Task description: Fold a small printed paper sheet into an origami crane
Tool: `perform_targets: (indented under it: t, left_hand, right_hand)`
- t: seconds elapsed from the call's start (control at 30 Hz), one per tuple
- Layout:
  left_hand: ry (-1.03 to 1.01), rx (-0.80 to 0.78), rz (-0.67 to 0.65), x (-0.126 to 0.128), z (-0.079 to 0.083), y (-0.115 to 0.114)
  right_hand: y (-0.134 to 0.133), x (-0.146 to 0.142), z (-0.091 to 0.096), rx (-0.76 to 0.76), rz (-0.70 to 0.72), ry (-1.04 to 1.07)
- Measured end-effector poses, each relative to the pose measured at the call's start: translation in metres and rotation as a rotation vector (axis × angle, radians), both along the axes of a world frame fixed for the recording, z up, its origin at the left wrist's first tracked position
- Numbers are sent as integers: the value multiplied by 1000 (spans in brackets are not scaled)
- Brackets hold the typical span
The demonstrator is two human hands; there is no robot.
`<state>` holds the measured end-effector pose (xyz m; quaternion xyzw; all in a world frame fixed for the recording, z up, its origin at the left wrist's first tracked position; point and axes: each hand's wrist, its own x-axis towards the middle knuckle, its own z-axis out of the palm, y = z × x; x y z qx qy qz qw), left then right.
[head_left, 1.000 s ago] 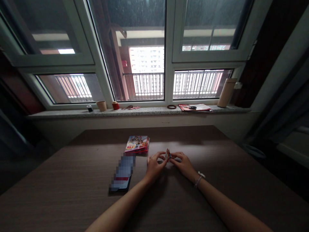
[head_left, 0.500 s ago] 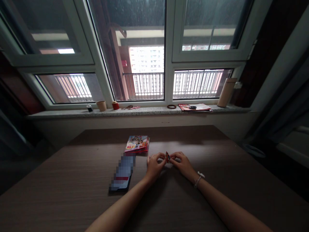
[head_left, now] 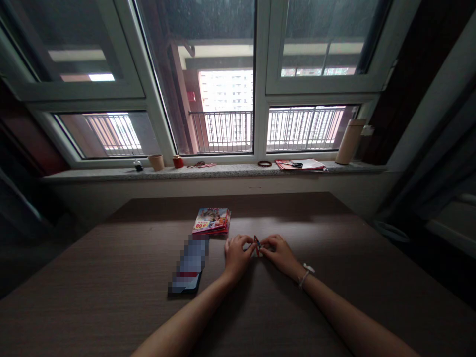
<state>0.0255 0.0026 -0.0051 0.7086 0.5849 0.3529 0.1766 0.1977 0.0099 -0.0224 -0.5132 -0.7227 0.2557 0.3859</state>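
Observation:
Between my two hands is a small folded piece of printed paper [head_left: 257,246], red with some blue and white, standing nearly upright. My left hand [head_left: 238,253] pinches its left side between thumb and fingers. From the right, my right hand [head_left: 278,250] pinches the same paper, with a bracelet on that wrist. Fingertips cover much of it, so its exact folded shape is unclear. Just behind my left hand lies a stack of glossy printed leaflets [head_left: 211,220]. Left of that hand is a phone [head_left: 189,267], lying flat with its screen blurred out.
The brown table [head_left: 92,267] reaches to the wall below a window. On the stone sill [head_left: 230,171] stand a paper cup [head_left: 156,162], a red spool [head_left: 178,161], a ring-shaped bracelet [head_left: 265,163], papers with scissors [head_left: 296,164] and a tan bottle [head_left: 349,141].
The folded paper has turned slightly between my fingers and now looks narrower, reaching a little lower. Both hands have shifted only a little; the leaflets and phone stay put.

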Motion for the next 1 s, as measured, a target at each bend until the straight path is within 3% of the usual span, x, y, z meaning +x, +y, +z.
perform_targets:
  t: [0.23,0.6,0.77,1.0]
  left_hand:
    - [236,33,94,2,-4,1]
    - [332,24,-42,-10,0,-2]
    - [442,110,-26,-13,-2,-6]
    - [514,96,2,-11,-2,-7]
  right_hand:
    - [-3,-5,0,54,-60,-144]
    - [-2,-4,-4,77,-99,-179]
    - [-1,-3,-7,84,-88,-193]
    - [-2,-3,-5,90,-83,-207]
